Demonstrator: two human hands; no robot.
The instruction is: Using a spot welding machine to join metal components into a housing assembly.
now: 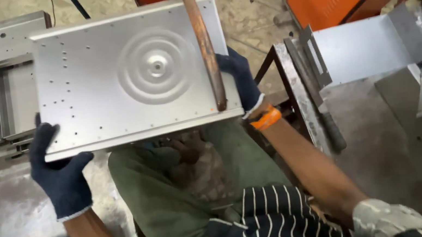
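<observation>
Head view: both gloved hands' fingers clamped on the metal panel, left hand, right hand, fingertips hidden beneath.

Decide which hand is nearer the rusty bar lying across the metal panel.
Right. The right hand grips the panel edge beside the rusty bar; the left hand holds the opposite corner.

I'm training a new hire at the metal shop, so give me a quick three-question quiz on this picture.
1. True or false: both hands wear dark gloves.
2. What is pressed into the metal panel? A) concentric rings B) a square grid C) a star
3. Which hand grips the panel beside the rusty bar?

Key: 1 true: left hand and right hand are gloved. 2 A. 3 the right hand.
</observation>
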